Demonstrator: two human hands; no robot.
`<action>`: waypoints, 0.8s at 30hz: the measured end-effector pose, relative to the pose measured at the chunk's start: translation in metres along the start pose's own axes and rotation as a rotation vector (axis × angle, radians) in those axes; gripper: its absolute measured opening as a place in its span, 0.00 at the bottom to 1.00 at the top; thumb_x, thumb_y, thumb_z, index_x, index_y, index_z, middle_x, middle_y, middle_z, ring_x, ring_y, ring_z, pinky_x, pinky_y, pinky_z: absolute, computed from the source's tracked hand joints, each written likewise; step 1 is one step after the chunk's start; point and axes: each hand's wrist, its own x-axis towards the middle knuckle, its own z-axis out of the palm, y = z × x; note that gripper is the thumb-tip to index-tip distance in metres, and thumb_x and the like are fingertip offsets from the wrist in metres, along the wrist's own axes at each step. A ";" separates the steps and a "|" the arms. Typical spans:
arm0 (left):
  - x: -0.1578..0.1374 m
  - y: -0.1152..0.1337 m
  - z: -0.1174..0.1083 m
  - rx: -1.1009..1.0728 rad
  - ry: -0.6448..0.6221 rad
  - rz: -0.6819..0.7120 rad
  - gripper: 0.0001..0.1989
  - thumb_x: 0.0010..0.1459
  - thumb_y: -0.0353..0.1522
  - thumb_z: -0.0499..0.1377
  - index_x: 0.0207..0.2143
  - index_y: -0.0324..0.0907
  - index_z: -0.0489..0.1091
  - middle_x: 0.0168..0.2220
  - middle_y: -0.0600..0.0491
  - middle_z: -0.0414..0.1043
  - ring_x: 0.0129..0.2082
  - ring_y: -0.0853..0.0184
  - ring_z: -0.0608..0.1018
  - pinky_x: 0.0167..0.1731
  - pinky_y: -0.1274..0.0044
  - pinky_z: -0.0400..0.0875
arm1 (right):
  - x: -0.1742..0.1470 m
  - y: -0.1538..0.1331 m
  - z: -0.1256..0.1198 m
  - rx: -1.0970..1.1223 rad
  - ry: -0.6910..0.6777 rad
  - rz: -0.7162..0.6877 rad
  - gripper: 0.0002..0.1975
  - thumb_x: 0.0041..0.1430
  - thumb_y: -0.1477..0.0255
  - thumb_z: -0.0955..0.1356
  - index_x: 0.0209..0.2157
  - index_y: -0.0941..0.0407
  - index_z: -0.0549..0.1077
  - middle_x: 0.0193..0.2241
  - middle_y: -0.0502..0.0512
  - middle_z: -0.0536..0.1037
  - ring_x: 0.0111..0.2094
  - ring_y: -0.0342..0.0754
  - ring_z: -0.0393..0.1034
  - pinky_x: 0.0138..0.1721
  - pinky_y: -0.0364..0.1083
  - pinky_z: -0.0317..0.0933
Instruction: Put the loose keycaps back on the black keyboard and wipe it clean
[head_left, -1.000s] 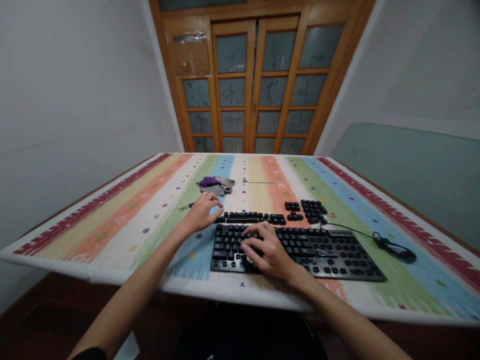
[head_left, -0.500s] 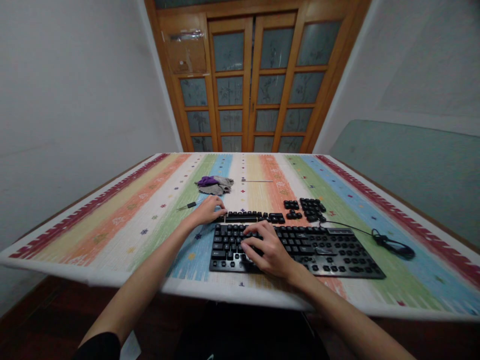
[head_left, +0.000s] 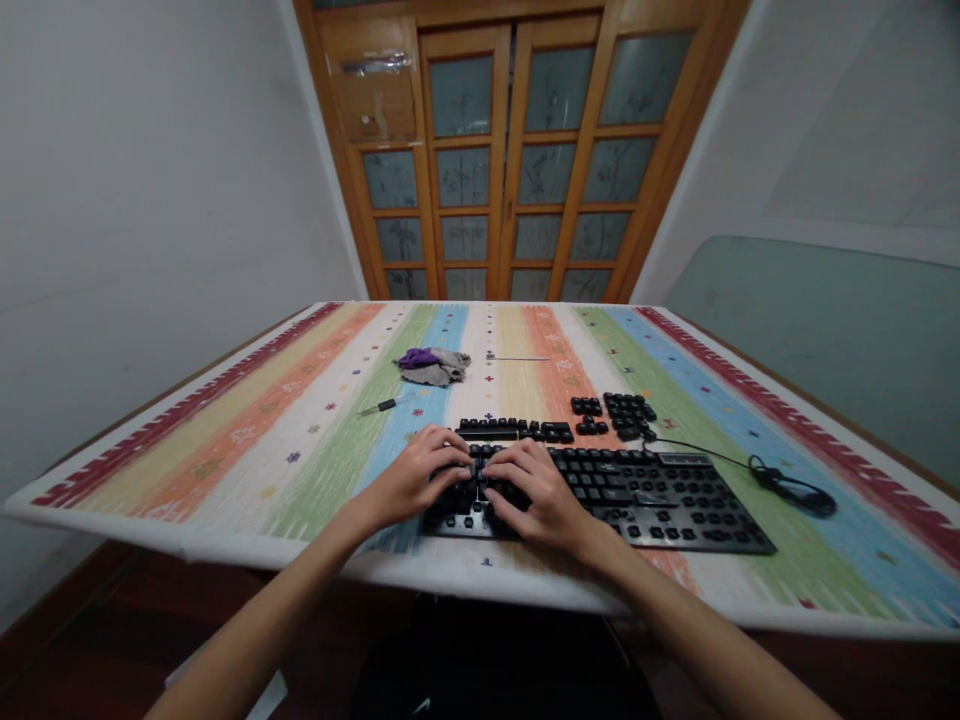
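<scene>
A black keyboard (head_left: 675,500) lies near the table's front edge, with keycaps on part of it and bare switches on the right and along the bottom row. Over its left end is my left hand (head_left: 421,472), fingers bent and drawn together at the keys; anything between the fingertips is hidden. My right hand (head_left: 536,490) rests just beside it over the keys, thumb and fingers apart, holding nothing visible. Behind the keyboard stands a row of loose keycaps (head_left: 555,432), including a long space bar (head_left: 487,434). More loose keycaps (head_left: 628,410) are grouped to the right.
A grey and purple cloth (head_left: 433,367) lies farther back, left of a thin metal rod (head_left: 519,358). A small black-handled wire tool (head_left: 386,405) sits to the left. The keyboard's coiled cable (head_left: 795,488) lies at right on the striped tablecloth (head_left: 225,440).
My left hand has come back from the loose keycap row to the keyboard's left end, beside my right hand. My right hand has stayed nearly in place. The view has shifted slightly.
</scene>
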 end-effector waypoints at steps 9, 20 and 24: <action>-0.030 0.010 0.033 0.027 0.081 0.024 0.08 0.70 0.30 0.56 0.46 0.41 0.75 0.43 0.48 0.75 0.46 0.62 0.73 0.48 0.68 0.69 | 0.001 -0.003 -0.001 0.072 -0.101 -0.083 0.04 0.64 0.73 0.69 0.39 0.55 0.76 0.37 0.55 0.80 0.40 0.50 0.67 0.44 0.52 0.62; -0.035 0.012 0.044 0.072 0.114 0.024 0.09 0.71 0.31 0.55 0.44 0.41 0.76 0.44 0.47 0.75 0.46 0.61 0.72 0.48 0.66 0.69 | -0.002 0.000 0.005 0.099 -0.146 -0.119 0.04 0.63 0.75 0.68 0.36 0.56 0.76 0.34 0.55 0.79 0.37 0.49 0.66 0.40 0.50 0.60; -0.036 0.016 0.041 0.088 0.160 0.002 0.07 0.68 0.32 0.58 0.45 0.42 0.75 0.45 0.47 0.74 0.47 0.59 0.72 0.49 0.65 0.68 | -0.002 0.000 0.006 0.084 -0.151 -0.110 0.04 0.63 0.76 0.68 0.36 0.56 0.76 0.35 0.56 0.79 0.38 0.50 0.66 0.39 0.50 0.61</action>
